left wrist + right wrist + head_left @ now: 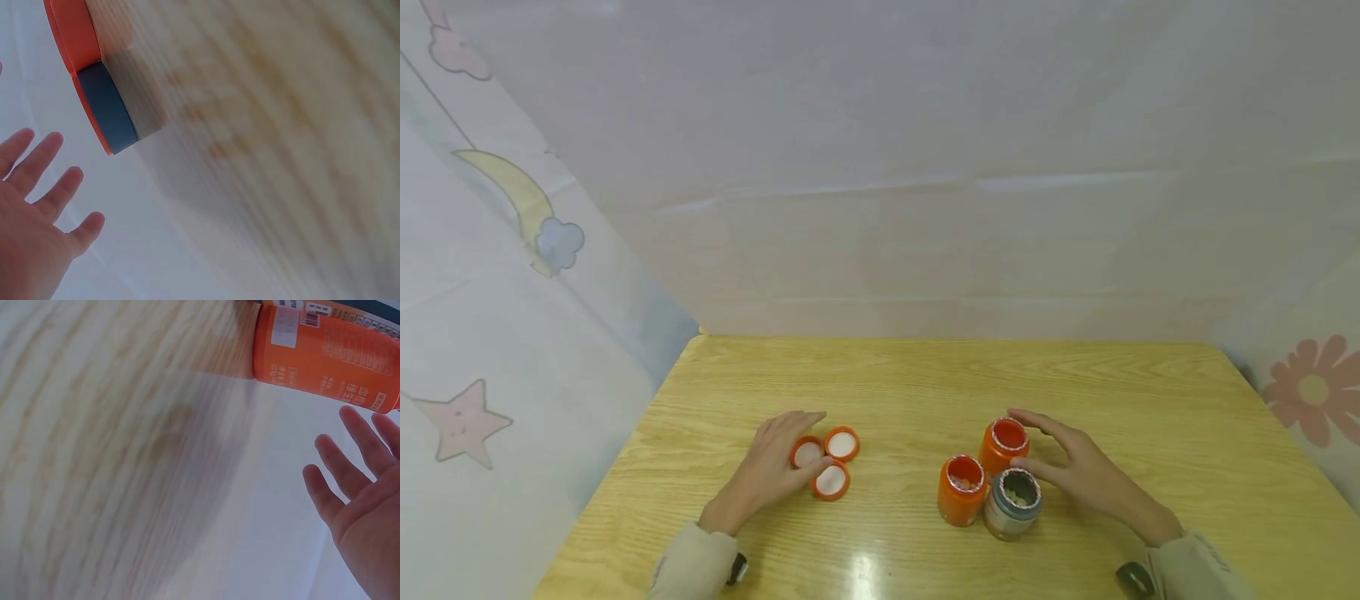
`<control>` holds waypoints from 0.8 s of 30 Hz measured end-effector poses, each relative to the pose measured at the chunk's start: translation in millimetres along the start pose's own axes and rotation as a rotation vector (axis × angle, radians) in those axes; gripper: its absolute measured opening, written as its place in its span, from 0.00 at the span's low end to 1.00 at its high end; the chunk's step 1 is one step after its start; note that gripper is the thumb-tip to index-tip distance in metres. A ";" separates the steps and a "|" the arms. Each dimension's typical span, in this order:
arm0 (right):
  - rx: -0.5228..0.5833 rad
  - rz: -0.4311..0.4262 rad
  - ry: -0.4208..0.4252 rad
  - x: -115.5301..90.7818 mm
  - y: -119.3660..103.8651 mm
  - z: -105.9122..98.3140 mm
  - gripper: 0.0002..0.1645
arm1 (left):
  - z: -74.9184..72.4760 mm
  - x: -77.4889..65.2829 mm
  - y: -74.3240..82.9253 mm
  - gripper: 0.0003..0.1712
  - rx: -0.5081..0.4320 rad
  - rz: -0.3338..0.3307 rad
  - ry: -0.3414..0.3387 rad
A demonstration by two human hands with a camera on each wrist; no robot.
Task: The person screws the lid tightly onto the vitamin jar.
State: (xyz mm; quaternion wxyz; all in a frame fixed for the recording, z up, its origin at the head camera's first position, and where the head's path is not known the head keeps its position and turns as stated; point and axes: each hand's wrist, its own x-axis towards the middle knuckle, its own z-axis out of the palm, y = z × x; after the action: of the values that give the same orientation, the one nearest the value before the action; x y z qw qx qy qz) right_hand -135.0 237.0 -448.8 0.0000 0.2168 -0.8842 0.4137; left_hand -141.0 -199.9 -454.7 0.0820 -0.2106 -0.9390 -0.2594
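Observation:
Three round lids lie with their white liners up on the left of the table: a back lid (842,444), a front lid (831,481) and a left lid (807,452). The left wrist view shows one with a dark side wall (107,106). My left hand (778,462) is beside them, fingers spread and thumb near the front lid. On the right stand three uncapped jars close together: an orange jar (960,500) and a grey jar (1012,517), both with small pieces inside, and a rear orange jar (997,454). My right hand (1084,471) curves loosely around their right side.
A yellow wood-grain table (880,383) holds everything. Behind it hangs a pale sheet (880,208), and printed cloth with a star (466,423) and a flower (1312,389) flanks the sides. Light glares off the table's front.

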 end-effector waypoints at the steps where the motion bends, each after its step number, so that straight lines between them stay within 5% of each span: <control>1: 0.001 -0.002 -0.002 0.2 -0.5 -0.2 0.36 | -0.2 -0.5 -0.2 0.35 -0.001 0.000 -0.004; 24: -0.039 -0.020 -0.005 2.0 1.9 0.1 0.31 | 0.2 -3.6 2.1 0.25 -0.027 0.069 -0.130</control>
State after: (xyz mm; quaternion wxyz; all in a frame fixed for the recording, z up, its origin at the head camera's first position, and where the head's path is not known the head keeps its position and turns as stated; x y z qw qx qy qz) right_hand -137.6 237.3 -449.9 0.0063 0.2267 -0.8900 0.3956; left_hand -136.8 -199.5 -454.9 0.0270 -0.2602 -0.9309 -0.2550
